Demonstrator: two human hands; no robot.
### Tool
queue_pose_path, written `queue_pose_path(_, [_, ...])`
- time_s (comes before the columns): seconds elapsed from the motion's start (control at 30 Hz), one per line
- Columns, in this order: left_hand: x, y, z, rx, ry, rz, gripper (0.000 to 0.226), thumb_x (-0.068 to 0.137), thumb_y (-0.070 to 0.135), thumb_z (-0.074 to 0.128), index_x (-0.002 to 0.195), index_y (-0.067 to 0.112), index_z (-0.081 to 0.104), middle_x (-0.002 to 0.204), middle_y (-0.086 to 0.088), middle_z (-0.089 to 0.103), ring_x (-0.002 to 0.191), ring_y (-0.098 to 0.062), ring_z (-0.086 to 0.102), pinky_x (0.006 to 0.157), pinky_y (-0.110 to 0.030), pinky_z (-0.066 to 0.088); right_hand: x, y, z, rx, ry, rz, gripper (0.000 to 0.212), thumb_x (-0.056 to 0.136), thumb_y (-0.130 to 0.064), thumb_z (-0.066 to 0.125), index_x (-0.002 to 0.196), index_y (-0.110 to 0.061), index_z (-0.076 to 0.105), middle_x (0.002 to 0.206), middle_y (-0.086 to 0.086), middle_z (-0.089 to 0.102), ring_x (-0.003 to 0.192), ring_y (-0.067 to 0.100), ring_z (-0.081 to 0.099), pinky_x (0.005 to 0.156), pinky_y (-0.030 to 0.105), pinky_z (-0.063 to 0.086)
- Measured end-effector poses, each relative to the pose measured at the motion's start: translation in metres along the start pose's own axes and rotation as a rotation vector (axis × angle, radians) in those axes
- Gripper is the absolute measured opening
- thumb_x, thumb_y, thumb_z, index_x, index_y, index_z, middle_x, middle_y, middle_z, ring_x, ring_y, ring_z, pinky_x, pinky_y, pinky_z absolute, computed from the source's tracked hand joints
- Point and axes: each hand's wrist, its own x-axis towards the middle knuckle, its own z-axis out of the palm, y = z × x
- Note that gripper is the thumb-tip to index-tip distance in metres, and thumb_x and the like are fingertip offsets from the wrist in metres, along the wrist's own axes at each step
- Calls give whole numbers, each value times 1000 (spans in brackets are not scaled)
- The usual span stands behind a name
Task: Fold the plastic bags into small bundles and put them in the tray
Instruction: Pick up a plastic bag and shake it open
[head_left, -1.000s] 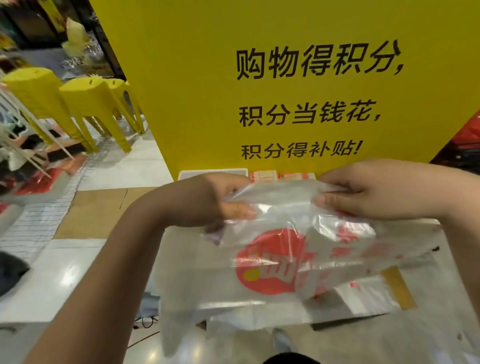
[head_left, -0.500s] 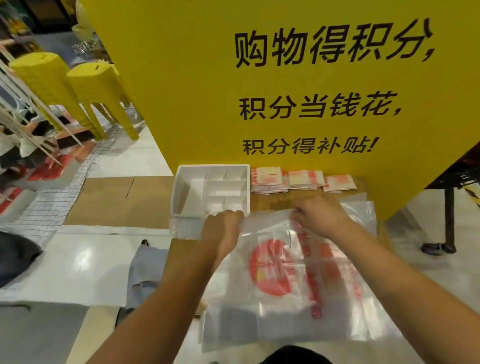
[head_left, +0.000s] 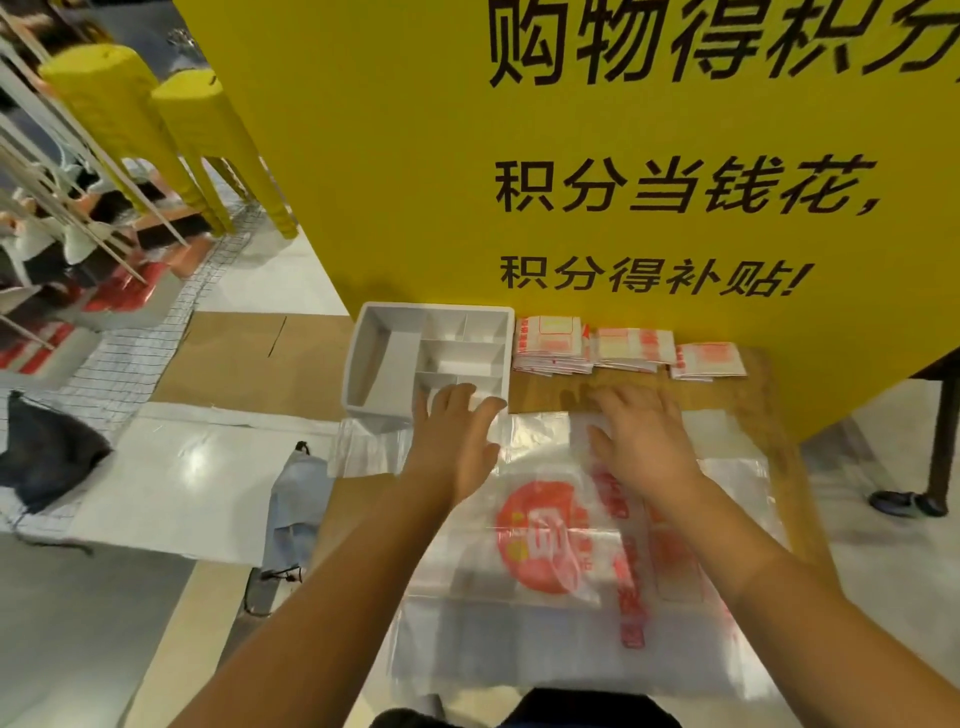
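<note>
At the table's (head_left: 550, 387) far left corner sits the tray (head_left: 371, 358), and every compartment I can see in it is empty. Just right of its near wall I have the left hand (head_left: 457, 441) lying flat, fingers straight and spread wide, gripping nothing. The palm presses the far edge of the bag (head_left: 545, 535), and the fingertips reach over the tray's near right corner; I cannot tell if they touch it. The bag lies spread across the middle of the table, red print up, with no fold in it yet. More clear plastic seems to lie under it. The right hand (head_left: 639, 441) is flat too, fingers splayed, pressing the same far edge. Along the far edge, right of the tray and against the sign (head_left: 415, 156), three lots of bundles (head_left: 628, 351) wait. By my reckoning some folding is done, but nothing is in the tray. This bag is only being smoothed; folding it and loading the tray remain.
</note>
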Motion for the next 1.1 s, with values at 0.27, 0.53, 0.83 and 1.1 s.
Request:
queue_pose_path(0.27, [-21,9,-64,91,139,112,67,95,52,51,154,31,26,163,-15,13,151,-38,2,119,-58,-4,-49,-55,-72,61,198,55,47,89,-38,65,132,-21,58,140,10,52,134,31,43,115,52,26])
queue_pose_path(0.53, [-40,71,-101,23,208,534,69,93,48,57,153,27,30,163,-16,11,152,-36,0,119,-59,-9,-147,-67,-115,-124,239,365,52,88,-49,53,131,-20,57,139,9,53,128,33,46,107,52,36])
queue_pose_path(0.83, [-69,230,-89,40,193,900,59,93,44,57,146,23,42,159,-16,21,150,-35,7,120,-58,-7,-285,18,-143,-94,337,769,51,93,-50,55,138,-27,50,147,5,46,133,27,43,111,45,33])
queue_pose_path(1.1, [-140,496,-17,178,89,1179,61,95,50,52,149,30,33,162,-11,14,151,-31,2,120,-56,-8,-479,176,-152,-32,450,1075,53,93,-50,56,140,-25,53,149,7,46,136,28,41,114,49,30])
